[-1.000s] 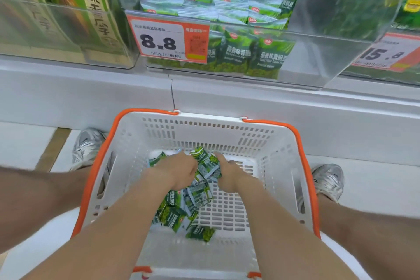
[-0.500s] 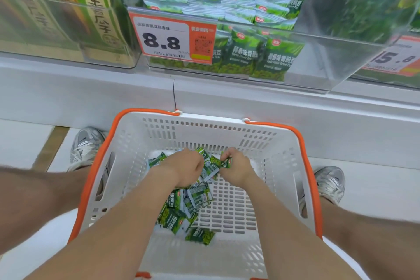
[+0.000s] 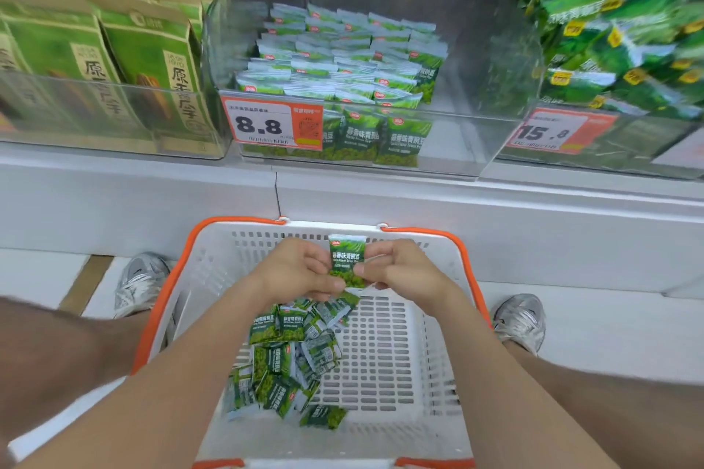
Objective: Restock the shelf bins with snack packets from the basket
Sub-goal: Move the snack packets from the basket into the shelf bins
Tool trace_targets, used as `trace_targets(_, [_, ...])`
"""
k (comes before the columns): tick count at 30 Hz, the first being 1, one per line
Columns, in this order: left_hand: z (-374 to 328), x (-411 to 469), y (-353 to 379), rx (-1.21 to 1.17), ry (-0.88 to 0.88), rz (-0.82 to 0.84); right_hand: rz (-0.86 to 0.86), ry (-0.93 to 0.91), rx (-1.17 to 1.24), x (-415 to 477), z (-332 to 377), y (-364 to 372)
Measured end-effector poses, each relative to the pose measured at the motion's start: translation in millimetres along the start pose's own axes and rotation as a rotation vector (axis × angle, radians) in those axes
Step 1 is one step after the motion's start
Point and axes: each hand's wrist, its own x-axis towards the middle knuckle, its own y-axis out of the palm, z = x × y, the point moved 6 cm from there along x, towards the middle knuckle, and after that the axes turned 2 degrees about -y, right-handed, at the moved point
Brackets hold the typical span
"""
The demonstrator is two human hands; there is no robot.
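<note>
both hands are over the far half of the white, orange-rimmed shopping basket, which sits on the floor between two grey shoes. the left hand and the right hand each have curled fingers and pinch one green pea snack packet between them, the left at its left and lower edge, the right at its right edge. the packet is upright, print facing the camera, raised above the basket floor. a loose pile of matching packets lies on the left side of the basket floor. directly above, a clear shelf bin holds rows of the same packets, filled on its left side, bare on its right. an orange price tag reading 8.8 is fixed to the bin front. green boxes stand in the bin to the left; larger green bags fill the bin to the right.
</note>
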Motion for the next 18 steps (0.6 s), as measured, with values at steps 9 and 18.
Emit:
trace_targets(9, [-41, -19, 5, 0.100, 0.113, -0.049, -0.047, -0.140, -0.032, -14, 32, -4])
trace_targets(18, [-167, -66, -2, 0.395, 0.793, -0.468, -0.557, -0.812, -0.475, -88, 209, -28])
